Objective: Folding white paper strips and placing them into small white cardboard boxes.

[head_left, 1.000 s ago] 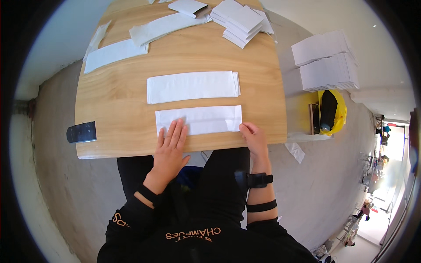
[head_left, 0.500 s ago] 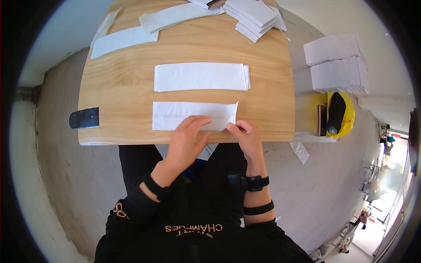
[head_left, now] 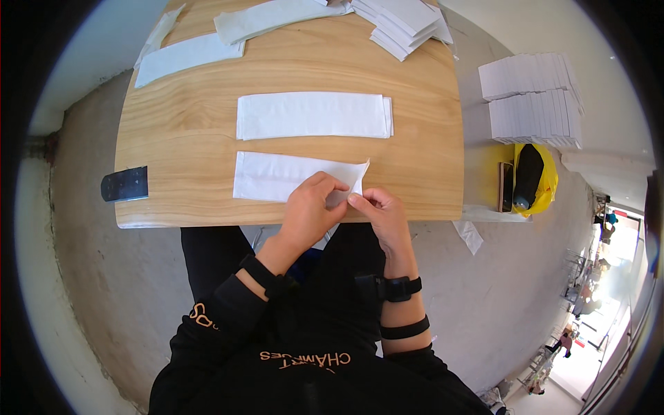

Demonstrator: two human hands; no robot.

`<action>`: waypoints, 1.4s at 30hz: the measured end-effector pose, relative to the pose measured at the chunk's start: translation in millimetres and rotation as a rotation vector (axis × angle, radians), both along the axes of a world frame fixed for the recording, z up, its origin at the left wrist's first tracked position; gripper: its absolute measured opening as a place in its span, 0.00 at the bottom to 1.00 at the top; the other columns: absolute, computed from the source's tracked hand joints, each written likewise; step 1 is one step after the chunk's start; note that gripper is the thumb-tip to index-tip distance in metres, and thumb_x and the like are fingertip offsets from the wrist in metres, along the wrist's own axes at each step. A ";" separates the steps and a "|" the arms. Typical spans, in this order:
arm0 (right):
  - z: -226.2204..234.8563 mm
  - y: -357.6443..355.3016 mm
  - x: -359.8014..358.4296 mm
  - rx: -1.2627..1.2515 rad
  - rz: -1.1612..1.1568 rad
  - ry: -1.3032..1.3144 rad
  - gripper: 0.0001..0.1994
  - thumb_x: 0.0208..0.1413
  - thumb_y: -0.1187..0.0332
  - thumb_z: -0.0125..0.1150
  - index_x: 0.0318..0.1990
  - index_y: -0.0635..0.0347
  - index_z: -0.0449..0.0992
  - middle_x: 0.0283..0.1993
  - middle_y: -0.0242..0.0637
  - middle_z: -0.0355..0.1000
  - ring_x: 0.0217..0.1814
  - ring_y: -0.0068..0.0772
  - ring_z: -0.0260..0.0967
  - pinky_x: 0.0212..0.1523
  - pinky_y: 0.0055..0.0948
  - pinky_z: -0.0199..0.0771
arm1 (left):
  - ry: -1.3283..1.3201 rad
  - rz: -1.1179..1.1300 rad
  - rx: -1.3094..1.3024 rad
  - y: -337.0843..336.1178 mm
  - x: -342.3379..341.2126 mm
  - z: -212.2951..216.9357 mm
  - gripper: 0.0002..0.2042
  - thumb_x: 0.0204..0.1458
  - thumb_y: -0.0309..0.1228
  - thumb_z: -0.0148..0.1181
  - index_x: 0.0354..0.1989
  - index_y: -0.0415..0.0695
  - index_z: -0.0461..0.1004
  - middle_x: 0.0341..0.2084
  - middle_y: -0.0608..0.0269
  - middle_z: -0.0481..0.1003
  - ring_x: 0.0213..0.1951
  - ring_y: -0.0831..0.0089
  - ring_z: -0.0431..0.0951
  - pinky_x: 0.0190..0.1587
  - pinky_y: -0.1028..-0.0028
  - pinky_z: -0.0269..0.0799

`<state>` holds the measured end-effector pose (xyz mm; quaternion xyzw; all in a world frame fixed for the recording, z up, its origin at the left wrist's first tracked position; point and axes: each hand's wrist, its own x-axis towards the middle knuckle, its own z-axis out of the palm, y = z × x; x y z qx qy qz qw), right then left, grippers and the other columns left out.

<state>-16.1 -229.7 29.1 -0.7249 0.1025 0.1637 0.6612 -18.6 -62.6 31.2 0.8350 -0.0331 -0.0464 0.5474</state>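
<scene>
A long, flat white paper bag (head_left: 266, 176) lies near the table's front edge, its right end lifted and its far right corner standing up. My right hand (head_left: 384, 216) pinches the near right corner between thumb and fingers. Just left of it, my left hand (head_left: 311, 213) is closed on the near edge, fingers bent over the paper and thumb below; its fingertips partly hide that end. Beyond it lies a small stack of similar white paper bags (head_left: 311, 115), nearly parallel, with edges slightly offset on the right.
More white strips (head_left: 187, 57) lie at the far left, and folded white paper pieces (head_left: 404, 28) at the far right. A dark phone-like object (head_left: 124, 184) overhangs the left edge. Right of the table stand white paper stacks (head_left: 529, 117), a phone (head_left: 506, 187) and a yellow bag (head_left: 548, 187) holding a dark bottle.
My left hand has moved right and slightly away from me, closing on the edge beside my right hand. The paper bag has tilted, its right end bending up more.
</scene>
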 end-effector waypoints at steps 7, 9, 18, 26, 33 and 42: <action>-3.5 -4.8 0.6 0.005 0.011 -0.034 0.10 0.52 0.65 0.68 0.31 0.62 0.78 0.31 0.27 0.70 0.34 0.17 0.65 0.36 0.19 0.64 | -0.091 0.039 -0.008 -6.0 -2.3 -4.3 0.06 0.44 0.24 0.62 0.32 0.40 0.76 0.31 0.56 0.75 0.35 0.57 0.76 0.37 0.67 0.72; -0.6 -4.1 -0.9 0.021 -0.021 -0.046 0.10 0.53 0.65 0.67 0.33 0.62 0.78 0.34 0.29 0.71 0.36 0.19 0.67 0.39 0.20 0.66 | -0.090 0.058 0.008 -8.0 -2.9 -4.4 0.06 0.44 0.24 0.62 0.32 0.40 0.75 0.31 0.55 0.74 0.35 0.57 0.76 0.37 0.66 0.72; 2.4 -2.6 -5.1 0.190 -0.255 0.140 0.14 0.56 0.64 0.64 0.44 0.63 0.74 0.41 0.32 0.74 0.41 0.21 0.70 0.43 0.22 0.72 | -0.194 0.132 0.044 -10.7 -9.9 -11.9 0.10 0.41 0.21 0.62 0.34 0.40 0.73 0.37 0.53 0.72 0.42 0.54 0.73 0.45 0.65 0.69; -1.3 0.8 -6.5 0.062 -0.052 0.024 0.15 0.53 0.67 0.65 0.45 0.64 0.73 0.40 0.34 0.74 0.42 0.22 0.72 0.42 0.22 0.72 | -0.220 0.134 0.049 -11.5 -11.5 -13.7 0.12 0.40 0.22 0.64 0.36 0.41 0.73 0.40 0.53 0.71 0.45 0.53 0.71 0.48 0.63 0.68; -5.2 0.5 -3.6 -0.074 -0.093 0.087 0.11 0.53 0.69 0.64 0.41 0.65 0.76 0.35 0.33 0.75 0.36 0.18 0.70 0.38 0.20 0.69 | -0.210 0.138 0.069 -10.2 -11.1 -13.9 0.13 0.39 0.22 0.64 0.37 0.42 0.73 0.39 0.53 0.70 0.45 0.54 0.71 0.47 0.63 0.68; -6.1 -0.5 -5.0 -0.001 -0.098 0.026 0.09 0.54 0.71 0.64 0.39 0.67 0.77 0.36 0.32 0.75 0.37 0.18 0.71 0.40 0.19 0.70 | -0.371 -0.005 0.328 -10.8 -3.5 10.5 0.14 0.39 0.24 0.63 0.38 0.45 0.74 0.39 0.60 0.72 0.43 0.59 0.72 0.52 0.61 0.63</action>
